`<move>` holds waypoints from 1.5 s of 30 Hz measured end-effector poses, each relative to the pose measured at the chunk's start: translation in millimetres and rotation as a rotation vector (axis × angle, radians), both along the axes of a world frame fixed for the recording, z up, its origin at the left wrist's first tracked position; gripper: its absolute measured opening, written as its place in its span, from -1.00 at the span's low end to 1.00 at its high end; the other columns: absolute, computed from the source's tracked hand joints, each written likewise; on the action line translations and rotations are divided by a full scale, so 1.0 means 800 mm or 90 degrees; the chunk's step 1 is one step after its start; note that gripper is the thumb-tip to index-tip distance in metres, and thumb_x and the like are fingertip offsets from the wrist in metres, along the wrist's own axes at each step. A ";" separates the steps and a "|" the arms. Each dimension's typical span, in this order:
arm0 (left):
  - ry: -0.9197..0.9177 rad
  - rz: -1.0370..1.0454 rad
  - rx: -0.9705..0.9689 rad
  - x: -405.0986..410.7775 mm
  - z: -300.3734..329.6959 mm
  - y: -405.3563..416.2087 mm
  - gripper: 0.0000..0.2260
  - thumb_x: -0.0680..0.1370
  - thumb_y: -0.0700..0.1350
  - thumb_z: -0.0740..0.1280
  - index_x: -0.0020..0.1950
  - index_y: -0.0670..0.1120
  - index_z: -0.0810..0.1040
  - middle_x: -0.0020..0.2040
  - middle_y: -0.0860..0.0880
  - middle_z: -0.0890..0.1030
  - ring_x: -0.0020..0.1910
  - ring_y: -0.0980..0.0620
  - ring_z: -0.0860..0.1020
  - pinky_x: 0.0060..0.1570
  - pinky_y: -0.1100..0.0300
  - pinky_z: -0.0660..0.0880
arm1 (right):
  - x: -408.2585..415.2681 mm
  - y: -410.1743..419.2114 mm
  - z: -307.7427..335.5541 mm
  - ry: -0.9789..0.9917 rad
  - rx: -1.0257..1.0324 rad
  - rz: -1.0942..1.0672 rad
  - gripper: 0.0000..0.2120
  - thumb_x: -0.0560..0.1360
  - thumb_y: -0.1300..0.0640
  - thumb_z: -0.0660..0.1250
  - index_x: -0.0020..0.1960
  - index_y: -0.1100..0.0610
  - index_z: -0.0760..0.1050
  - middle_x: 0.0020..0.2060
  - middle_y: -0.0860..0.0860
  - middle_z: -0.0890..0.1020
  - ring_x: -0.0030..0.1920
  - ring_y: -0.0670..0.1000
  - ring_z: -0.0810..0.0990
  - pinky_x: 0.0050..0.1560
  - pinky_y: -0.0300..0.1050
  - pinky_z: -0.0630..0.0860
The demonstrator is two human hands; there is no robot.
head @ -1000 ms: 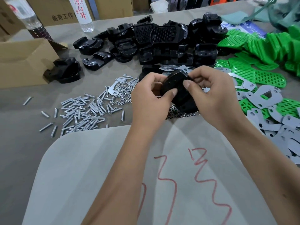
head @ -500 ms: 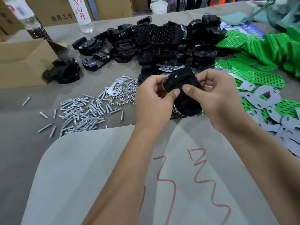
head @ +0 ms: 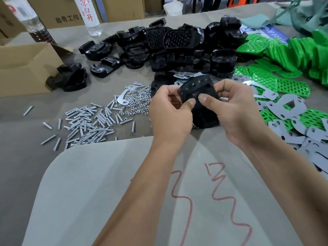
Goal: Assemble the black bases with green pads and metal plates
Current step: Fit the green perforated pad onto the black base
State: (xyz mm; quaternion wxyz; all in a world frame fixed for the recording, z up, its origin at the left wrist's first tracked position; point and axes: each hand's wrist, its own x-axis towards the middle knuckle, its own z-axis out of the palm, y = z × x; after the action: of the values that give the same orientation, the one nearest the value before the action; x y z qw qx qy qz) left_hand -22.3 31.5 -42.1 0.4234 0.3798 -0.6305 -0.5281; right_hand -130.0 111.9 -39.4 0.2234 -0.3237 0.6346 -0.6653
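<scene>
Left hand [head: 170, 110] and right hand [head: 236, 110] both grasp one black moulded plastic base [head: 198, 100], thumbs pressed on its near face, held above the worktop [head: 26, 157]. Long axis runs near-to-far, holed end tilted away. Grey metal plates [head: 284, 107] and perforated green pads [head: 291, 87] lie right, nearer the right hand.

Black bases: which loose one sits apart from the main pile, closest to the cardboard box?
The lone black base at far left, lying right beside the cardboard box. The other loose bases cluster in the main pile farther right, behind the screws.
</scene>
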 end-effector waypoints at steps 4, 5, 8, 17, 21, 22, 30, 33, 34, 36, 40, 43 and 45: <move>-0.011 0.007 -0.016 0.001 0.000 -0.001 -0.78 0.48 -0.28 0.52 0.07 -0.14 0.59 -0.06 -0.12 0.69 -0.11 -0.13 0.67 0.00 -0.14 0.62 | 0.001 -0.002 -0.001 0.041 -0.003 -0.019 -0.81 0.48 0.27 0.51 -0.18 0.11 0.52 -0.33 0.04 0.62 -0.33 0.06 0.60 -0.26 -0.01 0.56; -0.010 0.002 -0.019 0.002 -0.001 -0.001 -0.78 0.49 -0.28 0.52 0.07 -0.14 0.58 -0.06 -0.13 0.69 -0.11 -0.15 0.67 0.00 -0.14 0.62 | 0.000 -0.002 -0.002 0.047 -0.003 -0.021 -0.80 0.49 0.28 0.51 -0.18 0.11 0.51 -0.35 0.04 0.62 -0.34 0.05 0.59 -0.26 -0.01 0.56; -0.005 -0.021 -0.032 0.005 -0.001 -0.002 -0.80 0.49 -0.26 0.53 0.01 -0.15 0.55 -0.09 -0.16 0.67 -0.12 -0.20 0.64 -0.05 -0.17 0.61 | -0.003 0.000 0.001 0.073 -0.003 0.005 -0.84 0.49 0.24 0.50 -0.14 0.13 0.52 -0.24 0.25 0.66 -0.28 0.07 0.61 -0.21 0.05 0.60; 0.003 -0.033 -0.120 0.009 0.003 -0.006 -0.79 0.43 -0.30 0.52 -0.13 -0.15 0.50 -0.22 0.00 0.59 -0.29 0.01 0.51 -0.25 0.12 0.50 | -0.014 0.004 0.005 0.110 0.015 0.041 -0.89 0.45 0.17 0.56 -0.15 0.06 0.63 -0.23 0.23 0.69 -0.23 0.20 0.74 -0.17 0.18 0.68; 0.008 -0.036 -0.117 0.010 0.004 -0.006 -0.78 0.43 -0.31 0.52 -0.15 -0.16 0.48 -0.26 0.03 0.55 -0.34 0.06 0.45 -0.28 0.13 0.46 | -0.014 0.004 0.004 0.095 0.019 0.052 -0.85 0.46 0.17 0.56 -0.17 0.15 0.59 -0.19 0.33 0.65 -0.23 0.27 0.73 -0.19 0.16 0.68; 0.006 -0.038 -0.116 0.011 0.005 -0.007 -0.78 0.43 -0.31 0.52 -0.16 -0.15 0.48 -0.26 0.05 0.55 -0.34 0.05 0.44 -0.28 0.12 0.45 | -0.013 0.003 0.004 0.083 0.016 0.056 -0.82 0.46 0.19 0.56 -0.20 0.13 0.55 -0.17 0.38 0.61 -0.26 0.23 0.71 -0.22 0.11 0.67; 0.008 -0.063 -0.087 0.012 0.005 -0.012 -0.82 0.44 -0.30 0.54 -0.04 -0.18 0.59 -0.13 -0.10 0.66 -0.18 -0.11 0.60 -0.13 0.01 0.59 | -0.012 0.002 0.003 0.009 -0.011 0.051 -0.73 0.38 0.14 0.54 -0.22 0.23 0.45 -0.26 0.23 0.50 -0.25 0.15 0.50 -0.20 0.09 0.52; -0.029 -0.134 0.005 0.017 0.005 -0.020 -0.84 0.48 -0.24 0.56 -0.04 -0.15 0.60 -0.21 -0.05 0.60 -0.23 0.01 0.56 -0.15 0.07 0.56 | -0.010 0.004 0.002 0.011 -0.027 0.051 -0.80 0.41 0.14 0.55 -0.23 0.12 0.52 -0.26 0.25 0.61 -0.26 0.14 0.60 -0.18 0.14 0.61; -0.046 -0.162 0.029 0.021 0.005 -0.024 -0.84 0.48 -0.23 0.56 -0.07 -0.15 0.60 -0.26 -0.02 0.57 -0.25 0.02 0.53 -0.15 0.07 0.54 | -0.010 0.005 0.002 0.020 -0.028 0.058 -0.81 0.42 0.15 0.55 -0.22 0.09 0.54 -0.24 0.24 0.65 -0.26 0.14 0.64 -0.18 0.15 0.64; -0.068 -0.193 0.027 0.028 0.006 -0.030 -0.82 0.44 -0.24 0.58 -0.08 -0.22 0.61 -0.31 -0.07 0.56 -0.28 -0.06 0.53 -0.13 0.00 0.60 | -0.015 0.006 0.003 0.076 -0.016 0.079 -0.81 0.45 0.19 0.57 -0.20 0.08 0.56 -0.22 0.18 0.72 -0.27 0.15 0.70 -0.22 0.10 0.67; -0.128 -0.137 -0.163 0.032 0.017 -0.025 -0.83 0.38 -0.22 0.59 -0.13 -0.12 0.64 -0.28 0.00 0.65 -0.27 -0.01 0.61 -0.21 0.12 0.60 | -0.029 0.009 0.014 0.314 0.051 0.109 -0.77 0.41 0.20 0.61 -0.14 0.12 0.54 -0.25 0.00 0.72 -0.23 0.06 0.72 -0.11 0.12 0.69; -0.188 -0.078 -0.306 0.030 0.021 -0.017 -0.84 0.40 -0.17 0.57 -0.14 -0.07 0.61 -0.29 0.07 0.63 -0.24 0.04 0.59 -0.21 0.11 0.54 | -0.031 0.013 0.017 0.395 0.061 0.095 -0.74 0.41 0.19 0.62 -0.13 0.13 0.51 -0.25 0.00 0.68 -0.21 0.04 0.68 -0.15 0.19 0.66; -0.201 -0.065 -0.352 0.029 0.021 -0.015 -0.84 0.41 -0.16 0.56 -0.12 -0.10 0.61 -0.27 0.03 0.63 -0.22 -0.04 0.59 -0.17 0.00 0.53 | -0.031 0.014 0.017 0.417 0.070 0.086 -0.72 0.41 0.19 0.62 -0.13 0.14 0.50 -0.26 0.05 0.66 -0.20 0.11 0.66 -0.18 0.24 0.65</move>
State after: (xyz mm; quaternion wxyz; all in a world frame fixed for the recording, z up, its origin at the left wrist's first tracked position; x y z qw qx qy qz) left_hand 1.2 19.9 -25.6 0.3807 0.2954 -0.8262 -0.2920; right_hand -155.0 123.1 -25.5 0.0686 -0.5492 0.6847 -0.4742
